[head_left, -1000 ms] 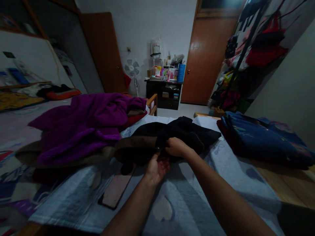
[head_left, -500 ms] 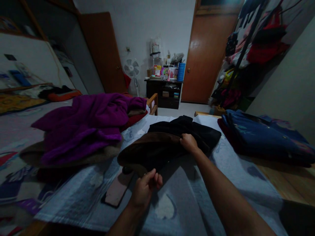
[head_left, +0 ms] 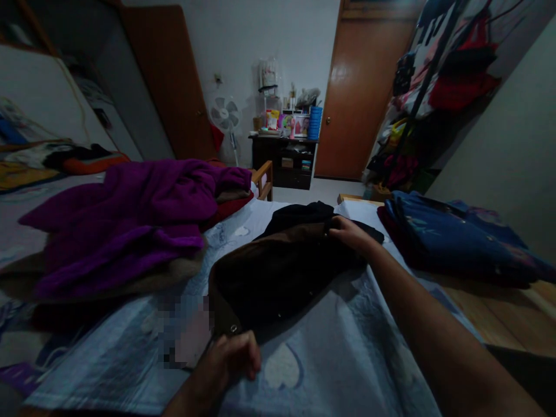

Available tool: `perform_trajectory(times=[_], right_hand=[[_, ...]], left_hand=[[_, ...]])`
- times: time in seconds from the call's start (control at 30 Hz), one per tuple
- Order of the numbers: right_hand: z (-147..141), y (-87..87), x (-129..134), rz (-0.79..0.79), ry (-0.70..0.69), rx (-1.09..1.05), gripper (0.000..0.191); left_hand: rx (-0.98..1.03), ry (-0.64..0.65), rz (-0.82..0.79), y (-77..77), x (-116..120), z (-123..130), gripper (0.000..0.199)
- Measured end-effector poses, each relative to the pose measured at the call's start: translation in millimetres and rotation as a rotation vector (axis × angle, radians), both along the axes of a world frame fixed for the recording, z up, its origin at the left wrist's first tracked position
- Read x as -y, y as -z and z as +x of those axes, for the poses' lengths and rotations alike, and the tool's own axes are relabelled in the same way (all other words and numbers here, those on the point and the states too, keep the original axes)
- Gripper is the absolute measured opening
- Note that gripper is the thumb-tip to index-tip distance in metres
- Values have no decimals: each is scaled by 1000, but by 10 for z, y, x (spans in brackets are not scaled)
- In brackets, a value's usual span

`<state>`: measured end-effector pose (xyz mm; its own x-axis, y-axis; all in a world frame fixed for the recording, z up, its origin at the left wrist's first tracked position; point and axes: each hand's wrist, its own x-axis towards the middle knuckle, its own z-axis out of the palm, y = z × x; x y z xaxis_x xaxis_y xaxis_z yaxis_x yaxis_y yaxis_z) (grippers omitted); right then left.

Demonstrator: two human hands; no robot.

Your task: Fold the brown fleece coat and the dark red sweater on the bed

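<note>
While my right grip [head_left: 346,230] pinches its far edge, a black garment [head_left: 278,278] lies spread between my hands

As I judge it, the step in hand is opening out and straightening this garment, whose brown edging [head_left: 286,234] runs in a slack curve from one hand to the other. It lies on the heart-patterned blanket [head_left: 282,368], right in front of me; whether it is trousers or a jacket, I cannot tell. The next move, I think, calls for drawing the two ends apart until that curve flattens, with care that the near corner does not slip or fold under.

My right arm reaches well forward, the back of the hand up, thumb and fingers clamped together on the edging. My left grip [head_left: 237,354] sits low and close to me, fingers curled, touching the near corner just below a metal stud [head_left: 233,328]. Its fingertips are turned from view, so I cannot tell whether they pinch the cloth. A heaped purple garment [head_left: 156,202] lies to the left, folded blue clothes [head_left: 447,231] to the right.
</note>
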<state>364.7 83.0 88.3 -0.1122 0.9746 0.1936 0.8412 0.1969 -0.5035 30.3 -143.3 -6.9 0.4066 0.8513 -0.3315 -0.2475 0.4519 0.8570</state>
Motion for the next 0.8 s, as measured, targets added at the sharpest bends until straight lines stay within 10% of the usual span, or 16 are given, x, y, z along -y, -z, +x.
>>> perform_trajectory(times=[0.1,0.27,0.37,0.5,0.63,0.8], right_hand=[[-113,89,384,141,-91,209,47],[-193,442,939,241,181,529,76],[-132,663,983,213,240,597,104],[-56,763,840,165,215,588,88],[39,653,618,110,93,546,28],[262,357,175,114,225,465,29]], left_hand=[[-290,442,225,-361,0,85,43],[-917,457,872,-806,-189,839,26],[-1209,432,1115,-588,-506,1466,33],[-1508,319,974,-136,-975,2007,41],[-1523,350,925,43,-1243,2055,34],[-1449,465,1021,87,-1184,1870,30]])
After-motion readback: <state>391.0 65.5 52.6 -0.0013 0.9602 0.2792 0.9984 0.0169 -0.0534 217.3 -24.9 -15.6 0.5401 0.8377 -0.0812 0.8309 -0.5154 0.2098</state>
